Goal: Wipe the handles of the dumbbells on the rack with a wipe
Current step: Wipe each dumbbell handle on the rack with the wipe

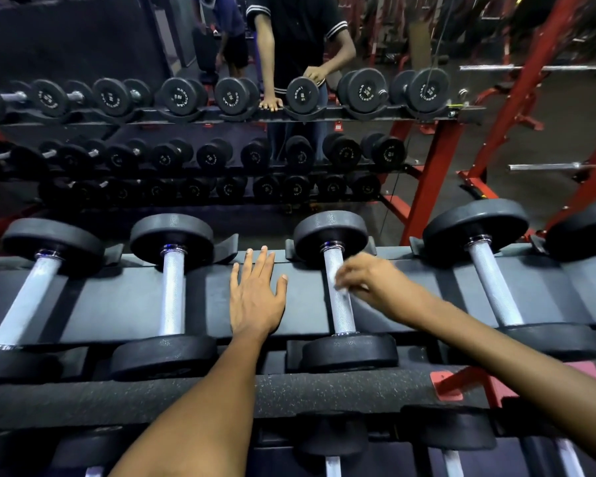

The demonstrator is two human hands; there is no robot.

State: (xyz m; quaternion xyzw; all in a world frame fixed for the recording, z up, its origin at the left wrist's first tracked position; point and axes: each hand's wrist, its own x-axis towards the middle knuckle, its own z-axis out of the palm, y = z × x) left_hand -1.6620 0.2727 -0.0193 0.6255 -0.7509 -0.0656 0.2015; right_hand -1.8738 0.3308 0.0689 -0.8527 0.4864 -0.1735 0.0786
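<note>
Two dumbbells (167, 294) lie left of the left hand (255, 297), which rests flat, fingers straight, on the rack (124, 304). Just right of it, the right hand (369, 282) pinches a wipe (340, 287) against the third dumbbell's handle (338, 297). Further dumbbells lie right of that hand. Progress cannot be judged: no handle shows visible cleaning. The rack cradles each hold one dumbbell.

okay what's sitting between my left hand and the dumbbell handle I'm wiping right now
Nothing: in the head view, only bare grey rack shelf separates your flat left hand from the handle under your right hand.
</note>
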